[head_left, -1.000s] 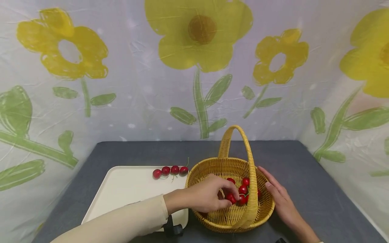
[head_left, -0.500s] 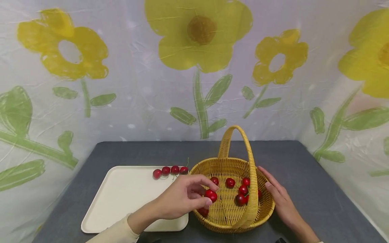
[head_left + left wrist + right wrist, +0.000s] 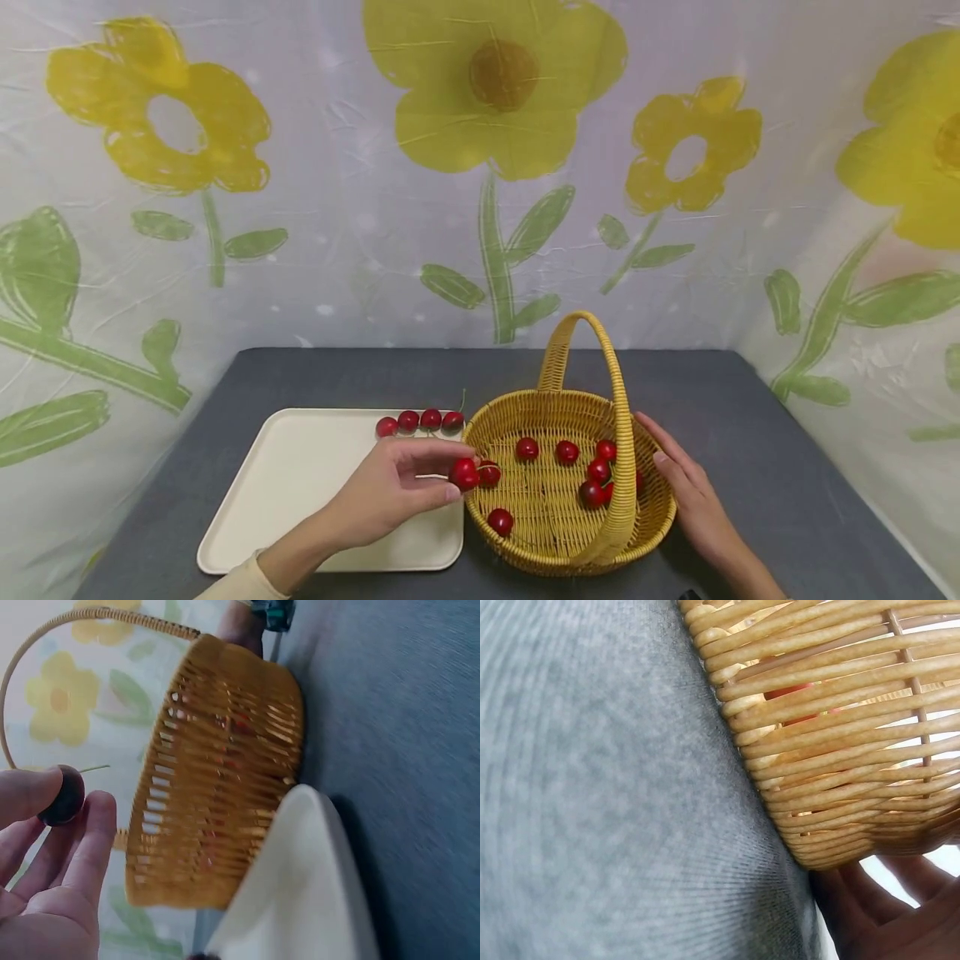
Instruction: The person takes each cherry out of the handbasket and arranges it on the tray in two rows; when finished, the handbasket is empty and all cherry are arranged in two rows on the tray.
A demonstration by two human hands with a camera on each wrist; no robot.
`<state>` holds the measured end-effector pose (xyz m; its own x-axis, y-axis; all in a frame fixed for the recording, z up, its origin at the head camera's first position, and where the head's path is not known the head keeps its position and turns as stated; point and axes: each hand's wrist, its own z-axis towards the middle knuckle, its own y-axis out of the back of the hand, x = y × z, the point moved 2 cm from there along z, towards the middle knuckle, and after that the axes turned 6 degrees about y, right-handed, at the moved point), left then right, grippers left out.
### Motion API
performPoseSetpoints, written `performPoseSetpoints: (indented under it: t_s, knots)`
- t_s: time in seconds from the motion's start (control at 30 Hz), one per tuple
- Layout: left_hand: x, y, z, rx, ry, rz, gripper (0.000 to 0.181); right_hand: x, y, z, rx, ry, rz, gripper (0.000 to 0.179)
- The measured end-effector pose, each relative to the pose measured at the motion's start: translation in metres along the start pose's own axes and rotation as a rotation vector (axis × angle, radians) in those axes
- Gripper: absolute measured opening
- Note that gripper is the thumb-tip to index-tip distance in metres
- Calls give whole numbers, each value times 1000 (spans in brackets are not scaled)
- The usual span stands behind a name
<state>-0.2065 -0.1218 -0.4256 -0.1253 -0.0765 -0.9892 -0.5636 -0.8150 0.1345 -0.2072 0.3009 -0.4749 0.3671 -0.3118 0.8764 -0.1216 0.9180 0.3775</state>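
Cherry [image 3: 463,474], round, glossy red and green-stemmed, is what I am pinching in my gently curved left hand [image 3: 381,496], in the air near the left rim of the oval, golden wicker basket [image 3: 512,421], while my straight-fingered right hand [image 3: 696,496] is touching its right side.

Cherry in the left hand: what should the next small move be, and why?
I'd probably ease the cherry in the left hand leftward over the tray, toward the row of four cherries. It is pinched between thumb and fingers, the left wrist view shows it above the basket's rim, and the tray has bare space beside the row.
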Motion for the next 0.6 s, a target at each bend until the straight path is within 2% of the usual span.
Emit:
performPoseSetpoints:
  t_s: [0.17, 0.3, 0.6]
  knots:
    - [10, 12, -9, -36, 10, 12, 41, 0, 0, 0, -5, -6, -13, 51]
    - [15, 23, -17, -83, 41, 45, 41, 0, 0, -1, -8, -12, -12, 51]
    - [22, 68, -37, -235, 68, 69, 43, -1, 0, 1, -7, 9, -17, 51]
